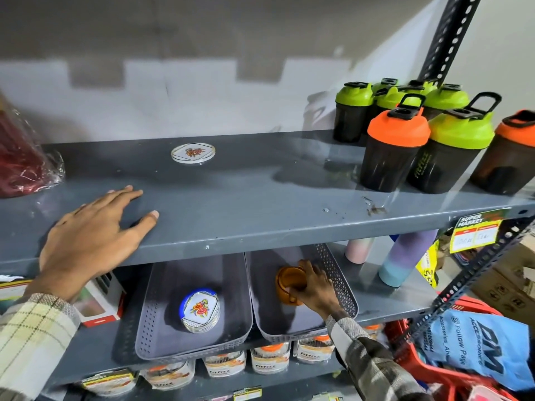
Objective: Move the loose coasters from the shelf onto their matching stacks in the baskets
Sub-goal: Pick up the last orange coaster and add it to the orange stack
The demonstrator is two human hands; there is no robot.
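Pretty close to done, I think. My right hand (314, 287) is down in the right basket (344, 293), wrapped around the amber coasters (289, 285) there. My left hand (95, 227) is flat and open on the shelf (260, 198), holding nothing. One floral coaster (193, 152) is left up top; it matches the stack (200, 309) in the left basket (162, 342).

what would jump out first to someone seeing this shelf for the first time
The bright green and orange shaker bottles crowding the right end of the upper shelf catch the eye first. Next, a lone floral coaster lies on that shelf's bare middle, while the left hand rests flat near its front edge. Below, the right hand grips amber coasters in the right basket, beside a floral stack in the left basket.
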